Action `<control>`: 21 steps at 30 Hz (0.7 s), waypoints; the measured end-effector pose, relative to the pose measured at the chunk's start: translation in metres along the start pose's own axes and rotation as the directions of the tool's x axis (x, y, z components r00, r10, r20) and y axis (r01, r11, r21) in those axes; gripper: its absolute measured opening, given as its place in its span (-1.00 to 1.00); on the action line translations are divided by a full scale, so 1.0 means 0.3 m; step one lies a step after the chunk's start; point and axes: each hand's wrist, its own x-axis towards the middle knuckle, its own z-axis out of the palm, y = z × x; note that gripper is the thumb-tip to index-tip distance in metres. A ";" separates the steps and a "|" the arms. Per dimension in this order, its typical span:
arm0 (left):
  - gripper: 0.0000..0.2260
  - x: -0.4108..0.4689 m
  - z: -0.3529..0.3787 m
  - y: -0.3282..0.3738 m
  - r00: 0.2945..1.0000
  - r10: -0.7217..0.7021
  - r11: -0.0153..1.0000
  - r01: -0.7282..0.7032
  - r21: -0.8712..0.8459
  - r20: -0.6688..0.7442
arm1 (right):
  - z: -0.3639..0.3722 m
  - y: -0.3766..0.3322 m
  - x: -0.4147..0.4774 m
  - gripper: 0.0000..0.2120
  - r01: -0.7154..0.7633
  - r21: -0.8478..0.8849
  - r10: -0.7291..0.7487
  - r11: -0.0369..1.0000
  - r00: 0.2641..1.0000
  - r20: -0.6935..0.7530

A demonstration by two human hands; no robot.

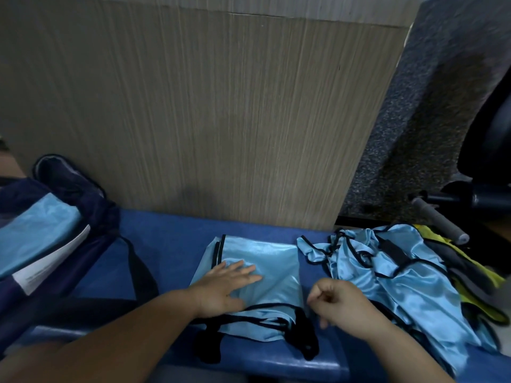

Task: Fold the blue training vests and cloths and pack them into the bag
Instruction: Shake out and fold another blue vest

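Vest [265,261], half folded, lies on the blue bench [166,244] with the left hand [229,286] spread flat on it, probably to smooth and pin the fold. The right hand [340,302] is clenched just beside it, apparently empty. Unfolded vests [387,272] wait to the right; the bag [83,194] gapes at left, ready for packing.

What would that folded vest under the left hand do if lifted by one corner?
Probably flop open: the vest is thin and creases under the left hand, so the fold would likely fall out. Its shiny sheen suggests it may slide easily on the bench. It looks light, like the crumpled pile beside it.
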 end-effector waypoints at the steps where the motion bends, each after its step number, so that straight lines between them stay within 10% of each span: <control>1: -0.43 -0.004 -0.010 -0.004 1.000 0.004 0.999 -0.003 -0.043 0.024 | 0.006 0.002 0.008 -0.90 -0.013 0.016 0.014 1.000 0.998 -0.062; 6: -0.36 0.003 -0.062 -0.011 0.961 -0.187 0.964 0.140 -0.225 -0.203 | 0.063 0.014 0.100 -0.91 -0.107 0.091 0.125 0.990 0.965 -0.229; 10: -0.61 0.070 -0.105 -0.064 0.709 -0.516 0.856 0.438 -0.275 -0.481 | 0.086 -0.031 0.183 -0.82 -0.161 0.159 0.196 0.974 0.952 -0.236; 17: -0.19 0.159 -0.170 -0.155 0.707 -0.688 0.649 0.498 -0.576 -0.163 | 0.087 -0.068 0.309 -0.71 -0.131 0.407 0.241 0.904 0.943 -0.231; 21: -0.48 0.153 -0.191 -0.168 0.735 -0.666 0.623 0.458 -0.635 -0.124 | 0.084 -0.048 0.363 -0.81 -0.139 0.522 0.264 0.841 0.949 -0.172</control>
